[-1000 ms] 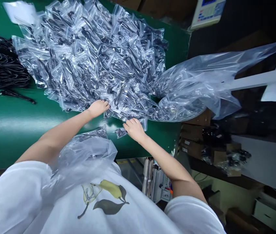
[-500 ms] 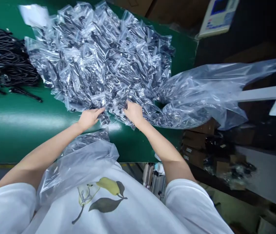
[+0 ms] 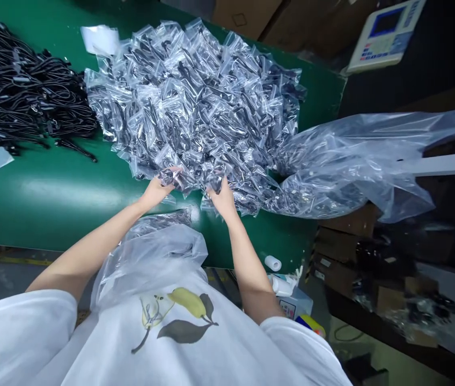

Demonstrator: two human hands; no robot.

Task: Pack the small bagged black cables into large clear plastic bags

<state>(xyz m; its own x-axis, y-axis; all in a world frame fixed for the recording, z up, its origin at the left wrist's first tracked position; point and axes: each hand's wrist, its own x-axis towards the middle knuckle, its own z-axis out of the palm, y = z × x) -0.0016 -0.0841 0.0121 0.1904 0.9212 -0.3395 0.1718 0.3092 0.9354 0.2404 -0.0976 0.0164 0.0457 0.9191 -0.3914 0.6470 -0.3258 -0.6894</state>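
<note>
A clear packet point(image 3: 166, 176) sits in the grasp of my left hand point(image 3: 157, 192) | my right hand point(image 3: 223, 200) pinches a second packet point(image 3: 214, 176) nearby | a packet pile point(image 3: 203, 107) spreads beyond both hands | on my feed, black cables point(image 3: 30, 80) lie farther left, a large plastic bag point(image 3: 344, 155) right, green table point(image 3: 50, 203) beneath.

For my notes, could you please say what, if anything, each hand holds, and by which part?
The left hand holds a clear bag with dark contents; the right hand seems to hold another bag. Which part is gripped cannot be told.
</note>
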